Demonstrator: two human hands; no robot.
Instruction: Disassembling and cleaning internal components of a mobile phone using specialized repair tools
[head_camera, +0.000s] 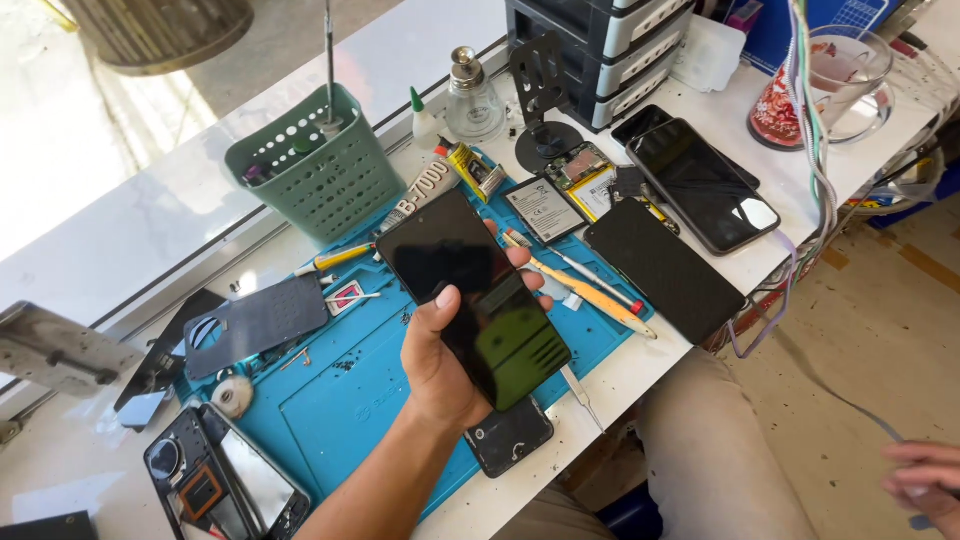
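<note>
So the left hand (440, 360) has a black phone (475, 295) in a one-handed grip, thumb lying across the glass and fingertips curled round the far edge, held up above the blue repair mat (330, 400) rather than resting on it. The right hand (925, 480) is way off at the lower right edge, away from the surface, fingers loosely bent (can't tell if it's pinching anything, it's cut off by the frame).

What I'd worry about: that's a thin, slick slab held by one hand only, and it's tilted. If the grip slackens, it probably drops onto the clutter under it, namely the small dark phone back (508, 437) near the surface edge, the tweezers (580, 392) and the orange-handled tool (590, 292). A metal tip under falling glass looks like a scratch or crack waiting to happen. The thumb on the screen will likely leave smudges too.

The phone itself: screen off, glossy black, long and rectangular, no cracks that I can make out. The lower half shows a greenish reflection with faint stripes. Another dark panel (665, 270) lies flat just beside the mat.
</note>
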